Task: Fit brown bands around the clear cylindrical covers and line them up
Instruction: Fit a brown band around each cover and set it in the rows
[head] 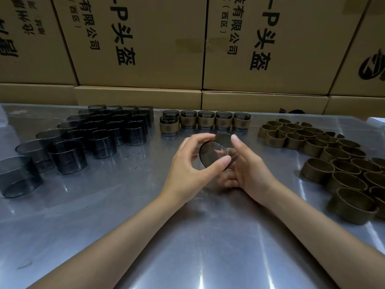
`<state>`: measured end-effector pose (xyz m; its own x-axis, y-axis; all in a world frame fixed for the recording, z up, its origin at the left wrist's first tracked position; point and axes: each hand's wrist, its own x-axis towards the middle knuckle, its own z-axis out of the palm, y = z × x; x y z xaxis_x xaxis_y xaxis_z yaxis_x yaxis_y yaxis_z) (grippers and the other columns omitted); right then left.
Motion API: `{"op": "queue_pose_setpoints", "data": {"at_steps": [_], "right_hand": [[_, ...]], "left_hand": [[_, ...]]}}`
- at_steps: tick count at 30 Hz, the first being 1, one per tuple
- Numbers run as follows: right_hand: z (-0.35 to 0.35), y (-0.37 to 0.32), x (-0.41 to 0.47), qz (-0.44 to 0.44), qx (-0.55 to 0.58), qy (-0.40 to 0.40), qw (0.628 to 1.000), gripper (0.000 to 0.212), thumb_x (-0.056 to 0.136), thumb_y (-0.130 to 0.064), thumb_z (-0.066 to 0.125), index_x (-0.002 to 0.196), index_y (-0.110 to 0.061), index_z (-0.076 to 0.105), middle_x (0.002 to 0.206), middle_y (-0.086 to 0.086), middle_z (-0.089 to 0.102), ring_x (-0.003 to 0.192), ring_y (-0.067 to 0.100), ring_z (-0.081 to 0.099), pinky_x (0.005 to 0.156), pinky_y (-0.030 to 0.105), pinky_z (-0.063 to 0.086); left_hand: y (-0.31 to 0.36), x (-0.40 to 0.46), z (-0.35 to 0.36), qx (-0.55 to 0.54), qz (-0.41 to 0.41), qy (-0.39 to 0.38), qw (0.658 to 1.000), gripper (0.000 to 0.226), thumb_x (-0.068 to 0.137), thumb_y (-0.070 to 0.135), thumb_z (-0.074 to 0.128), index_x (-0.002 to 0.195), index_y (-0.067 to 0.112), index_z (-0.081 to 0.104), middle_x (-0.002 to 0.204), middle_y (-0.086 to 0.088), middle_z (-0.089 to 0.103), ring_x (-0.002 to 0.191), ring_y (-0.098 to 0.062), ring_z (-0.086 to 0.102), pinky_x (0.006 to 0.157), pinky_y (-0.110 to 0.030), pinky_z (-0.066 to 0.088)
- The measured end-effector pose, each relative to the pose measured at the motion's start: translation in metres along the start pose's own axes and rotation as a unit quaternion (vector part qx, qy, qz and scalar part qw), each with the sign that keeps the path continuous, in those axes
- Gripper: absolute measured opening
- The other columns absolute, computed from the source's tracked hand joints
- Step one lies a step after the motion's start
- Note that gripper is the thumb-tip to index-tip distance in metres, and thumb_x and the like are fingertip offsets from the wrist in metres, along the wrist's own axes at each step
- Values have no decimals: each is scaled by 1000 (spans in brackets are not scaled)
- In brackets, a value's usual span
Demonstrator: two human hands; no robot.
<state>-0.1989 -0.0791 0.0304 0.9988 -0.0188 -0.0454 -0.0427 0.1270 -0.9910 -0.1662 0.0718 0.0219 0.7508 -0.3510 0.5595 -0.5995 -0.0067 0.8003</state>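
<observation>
Both hands are up over the middle of the counter (187, 236), and between them sits one clear cylindrical cover (215, 152), tilted so its round end faces the camera. The left hand (187, 167) pinches the near rim, thumb below and fingers (200, 140) curled over the top; the right hand (248, 172) cups the far side, fingers curled round it. Whether a brown band is already on this one, I cannot tell.

The risk, as I judge it: that cover is smooth, thin-walled and held only by its edges, so a squeeze off-centre could let it pop out onto the hard counter. A band started crooked could jam halfway and sit skewed.

Look at the piece itself: smoky, see-through, dark at the rim.

Behind the hands stands the finished row (206, 120), banded covers side by side, with one stacked at the left end. Bare covers (89, 138) crowd the left, loose brown bands (333, 161) the right, and a careless elbow could scatter either.
</observation>
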Motion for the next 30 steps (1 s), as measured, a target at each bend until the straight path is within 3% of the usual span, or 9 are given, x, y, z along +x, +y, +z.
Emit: {"op": "queue_pose_setpoints", "data": {"at_steps": [4, 9, 12, 15, 18, 20, 23, 26, 30], "right_hand": [[1, -1, 2, -2, -4, 7, 1000, 59, 68, -79, 48, 63, -23, 66, 55, -1, 52, 43, 17, 43, 41, 21, 34], [12, 8, 6, -38, -33, 18, 999, 66, 79, -73, 32, 75, -13, 59, 49, 3, 40, 41, 15, 34, 38, 18, 24], [13, 8, 4, -24, -21, 18, 999, 66, 85, -71, 28, 77, -11, 54, 45, 2, 34, 35, 12, 28, 38, 16, 21], [12, 6, 2, -7, -15, 7, 1000, 68, 88, -69, 26, 70, -10, 55, 44, 3, 31, 33, 12, 23, 38, 16, 19], [12, 3, 0, 23, -17, -15, 999, 68, 81, -74, 30, 53, -17, 55, 38, 1, 27, 31, 12, 20, 36, 16, 18], [10, 0, 0, 45, -20, -42, 998, 69, 79, -75, 29, 49, -19, 53, 36, -1, 26, 30, 11, 20, 35, 16, 17], [6, -5, 0, 75, 4, -88, 993, 66, 79, -76, 28, 60, -16, 50, 36, -3, 24, 30, 10, 18, 35, 16, 16], [4, -10, -2, 112, 46, -122, 985, 63, 73, -74, 35, 75, -13, 51, 36, -5, 24, 28, 8, 19, 34, 15, 18], [3, -11, -6, 147, 91, -172, 970, 64, 82, -64, 27, 68, -14, 65, 37, -7, 27, 31, 5, 16, 38, 20, 13]], "left_hand": [[8, -1, 5, -42, -9, -19, 999, 47, 70, 45, 72, 110, 24, 59, 102, 21, 63, 102, -3, 61, 89, -17, 45], [20, 1, 10, -65, -2, -4, 998, 33, 74, 27, 76, 107, 23, 67, 87, 11, 68, 79, -9, 68, 76, -22, 52], [27, 3, 11, -89, -31, 17, 995, 28, 73, 21, 82, 99, 20, 74, 86, 7, 72, 82, -11, 69, 79, -28, 56], [31, 6, 7, -160, -86, 18, 983, 15, 81, 18, 75, 95, 15, 77, 89, 1, 75, 85, -12, 69, 81, -32, 55], [28, 10, -1, -225, -152, -34, 962, 30, 83, 26, 65, 106, 9, 74, 102, -12, 74, 92, -27, 68, 84, -40, 55], [26, 14, -8, -239, -170, -76, 953, 32, 89, 25, 56, 111, 8, 72, 105, -14, 73, 97, -23, 67, 93, -37, 51], [23, 20, -18, -242, -163, -156, 944, 30, 94, 19, 47, 116, 16, 67, 110, -5, 71, 104, -15, 63, 98, -26, 44], [17, 23, -26, -265, -151, -238, 922, 38, 89, 15, 57, 128, 18, 58, 121, -10, 57, 103, -26, 46, 103, -34, 38], [17, 22, -28, -254, -129, -270, 920, 50, 81, 7, 62, 128, 24, 58, 112, -1, 61, 80, -11, 51, 76, -20, 44]]}}
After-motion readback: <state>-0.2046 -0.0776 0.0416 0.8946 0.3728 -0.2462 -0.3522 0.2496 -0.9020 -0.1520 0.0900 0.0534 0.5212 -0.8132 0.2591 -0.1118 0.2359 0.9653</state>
